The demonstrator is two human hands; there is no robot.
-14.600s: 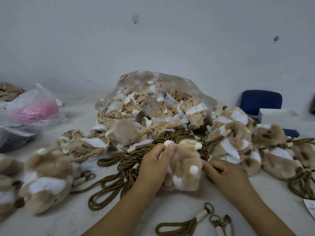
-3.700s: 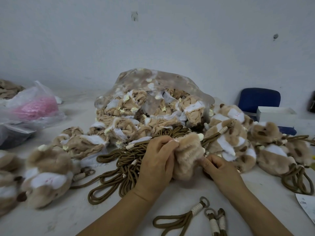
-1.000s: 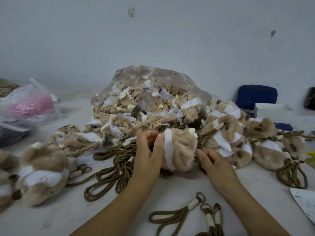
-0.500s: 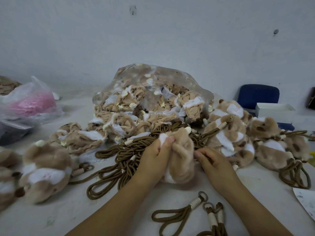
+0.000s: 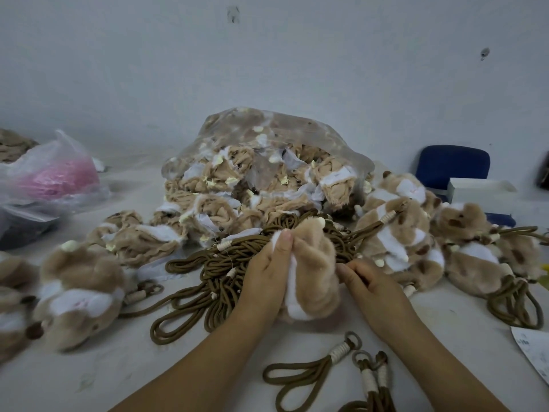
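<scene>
In the head view, the plush [image 5: 315,263] sits between both hands just above the table [image 5: 142,367], at the middle of the scene, in front of the cord pile [image 5: 214,272] and touching it at the back. The left hand [image 5: 267,275] grips the plush's left side: its fingers are curled round the fur and the thumb lies up along the white patch, tip near the top. The right hand [image 5: 374,288] is at the plush's right edge, fingers bent and fingertips [image 5: 341,266] pressed into the fur in a pinch; what lies under them is hidden. The plush stands roughly upright, tan with a white strip down the left and a white patch at the bottom, a pale nub at the top. Behind the cord pile lies a clear bag [image 5: 267,138] packed with unstuffed tan-and-white skins, some spilling out to the left. Stuffed toys [image 5: 395,233] with cords lie heaped to the right, and more toys [image 5: 77,292] lie at the left edge. Near the wrists, three loose cords [image 5: 309,371] with white wrapping and rings lie on the table. A pink bundle in a thin bag [image 5: 53,176] is far left; a blue chair [image 5: 451,165] and a white box [image 5: 481,190] are far right, with a paper slip [image 5: 534,349] at the edge.
</scene>
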